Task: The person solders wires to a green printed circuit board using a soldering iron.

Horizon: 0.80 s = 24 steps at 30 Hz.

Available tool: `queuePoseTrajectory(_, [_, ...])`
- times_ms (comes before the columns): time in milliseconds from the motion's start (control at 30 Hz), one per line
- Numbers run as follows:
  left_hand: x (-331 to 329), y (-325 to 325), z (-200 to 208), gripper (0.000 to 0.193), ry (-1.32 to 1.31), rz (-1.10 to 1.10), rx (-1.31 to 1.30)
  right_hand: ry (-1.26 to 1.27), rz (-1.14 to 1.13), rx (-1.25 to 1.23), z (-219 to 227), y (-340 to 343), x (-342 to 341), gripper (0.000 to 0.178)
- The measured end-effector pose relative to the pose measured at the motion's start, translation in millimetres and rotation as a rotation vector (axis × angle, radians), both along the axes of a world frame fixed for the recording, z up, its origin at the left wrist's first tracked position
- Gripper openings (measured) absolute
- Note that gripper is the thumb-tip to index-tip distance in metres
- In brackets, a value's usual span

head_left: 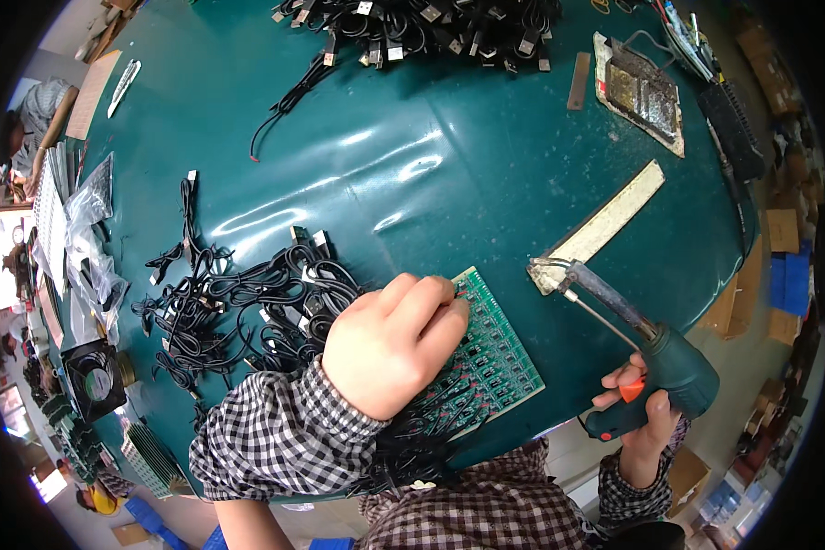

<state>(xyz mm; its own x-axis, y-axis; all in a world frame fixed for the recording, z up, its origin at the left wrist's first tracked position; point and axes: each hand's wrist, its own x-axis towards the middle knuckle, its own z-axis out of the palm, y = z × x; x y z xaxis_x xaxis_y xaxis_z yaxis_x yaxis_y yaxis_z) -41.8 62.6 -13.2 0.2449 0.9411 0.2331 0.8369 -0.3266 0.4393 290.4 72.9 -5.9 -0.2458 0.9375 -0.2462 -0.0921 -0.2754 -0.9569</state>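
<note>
The board lies on the table. Left of it are wires; 1 more pile sits at the back. Right of the board are the strip and, nearer, the gun; its tip may touch the strip.

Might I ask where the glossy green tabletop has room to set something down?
Bare: the tabletop's middle, between the upper heap of black USB cables and the long pale strip; also right of it. Crowded: lower left, with tangled black cables, and the green circuit board partly beneath the left hand.
</note>
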Motion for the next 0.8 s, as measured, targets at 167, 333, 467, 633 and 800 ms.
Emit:
queuePoseTrajectory(167, [1.3,1.9,1.4,0.035,0.039,-0.009,0.004,-0.041,0.082,-0.051,6.5,1.3,-9.1,0.07])
queuePoseTrajectory(333, [0.5,2.9,2.9,0.033,0.064,-0.016,0.022,-0.104,0.144,-0.144,17.5,-3.0,-12.8,0.068])
queuePoseTrajectory(467, [0.2,3.5,0.6,0.033,0.057,-0.025,0.025,-0.067,0.162,-0.211,15.5,-8.1,-11.0,0.054])
queuePoseTrajectory(633, [0.9,2.4,2.9,0.035,0.068,-0.02,0.012,-0.078,0.095,-0.222,9.6,-14.9,-8.9,0.051])
queuePoseTrajectory(800, [2.6,2.0,4.1,0.036,0.077,-0.018,0.004,-0.233,0.108,-0.21,16.9,-9.1,-24.0,0.054])
